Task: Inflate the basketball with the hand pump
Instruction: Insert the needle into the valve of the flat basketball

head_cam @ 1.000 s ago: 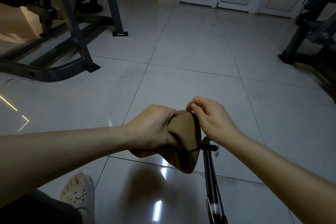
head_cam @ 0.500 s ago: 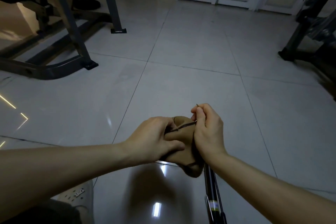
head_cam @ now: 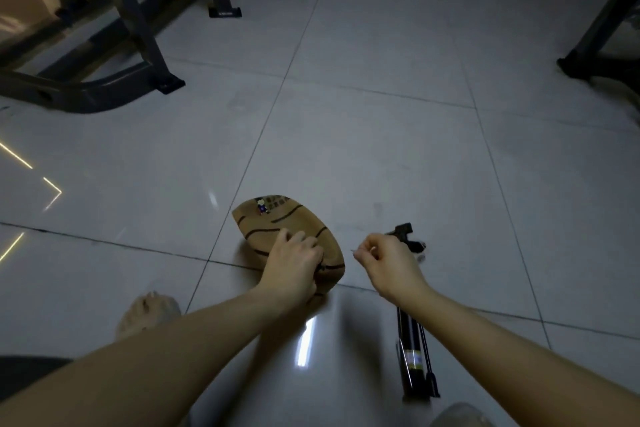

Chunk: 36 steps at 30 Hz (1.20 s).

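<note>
A flat, folded basketball (head_cam: 277, 222) lies on the tiled floor (head_cam: 381, 149) at lower centre of the frame, the left hand (head_cam: 292, 269) gripping its near edge with curled fingers. Just right of it, the right hand (head_cam: 388, 262) pinches a thin needle (head_cam: 354, 250) above the hand pump (head_cam: 412, 357), which lies on the floor at lower right. A metal frame (head_cam: 138, 28) stands at upper left.

Glossy pale tiled floor (head_cam: 381, 135), gym gear at its edges
A flattened brown basketball (head_cam: 277, 218) lies on the tiles near 6 o'clock, across a grout line, and a black hand pump (head_cam: 412, 357) lies just beside it at 5 o'clock, not touching it. A dark metal frame (head_cam: 86, 94) stands at 10 o'clock, another dark stand (head_cam: 595, 55) at 2 o'clock, and a foot (head_cam: 149, 312) rests at 7 o'clock
</note>
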Available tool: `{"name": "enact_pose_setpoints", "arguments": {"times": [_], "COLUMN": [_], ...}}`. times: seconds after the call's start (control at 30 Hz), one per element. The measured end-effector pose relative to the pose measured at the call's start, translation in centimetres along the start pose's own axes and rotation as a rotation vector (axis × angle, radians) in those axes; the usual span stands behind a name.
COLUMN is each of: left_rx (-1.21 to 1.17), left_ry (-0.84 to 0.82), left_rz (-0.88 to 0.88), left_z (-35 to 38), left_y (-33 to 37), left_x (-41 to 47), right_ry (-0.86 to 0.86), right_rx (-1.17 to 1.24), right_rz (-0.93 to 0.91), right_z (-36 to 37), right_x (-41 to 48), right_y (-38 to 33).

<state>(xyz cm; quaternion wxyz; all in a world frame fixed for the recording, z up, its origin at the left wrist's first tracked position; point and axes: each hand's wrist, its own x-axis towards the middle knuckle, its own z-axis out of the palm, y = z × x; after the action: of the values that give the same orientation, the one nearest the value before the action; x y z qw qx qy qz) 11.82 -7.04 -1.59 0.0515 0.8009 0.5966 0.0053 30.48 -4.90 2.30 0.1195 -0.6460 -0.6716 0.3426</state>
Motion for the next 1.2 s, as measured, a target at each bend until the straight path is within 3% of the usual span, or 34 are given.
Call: {"name": "enact_pose_setpoints", "arguments": {"times": [0.2,0.33,0.73,0.87,1.2], "left_rx": [-0.010,0.005,-0.026,0.041,0.049], "left_ry": [0.075,0.009,-0.012,-0.070,-0.013], "left_rz": [0.128,0.257,0.307,0.372,0.462], "left_z": [3.4,4.3,5.3,5.9,6.3], "left_y": [0.8,-0.1,1.7,2.3,2.7], "left_x": [0.2,1.0,2.4,2.9,3.5], "right_ry": [0.032,0.060,0.105,0.098,0.128], "right_rx": [-0.012,0.107,0.409,0.350,0.291], "right_rz": [-0.005,0.082,0.274,0.281,0.304], "right_z": [5.5,6.7,6.7,7.0,8.7], "right_x": [-1.0,-1.2,-1.9,-1.3,-1.0], "right_y": [2.4,4.6,7.8,8.4,10.0]}}
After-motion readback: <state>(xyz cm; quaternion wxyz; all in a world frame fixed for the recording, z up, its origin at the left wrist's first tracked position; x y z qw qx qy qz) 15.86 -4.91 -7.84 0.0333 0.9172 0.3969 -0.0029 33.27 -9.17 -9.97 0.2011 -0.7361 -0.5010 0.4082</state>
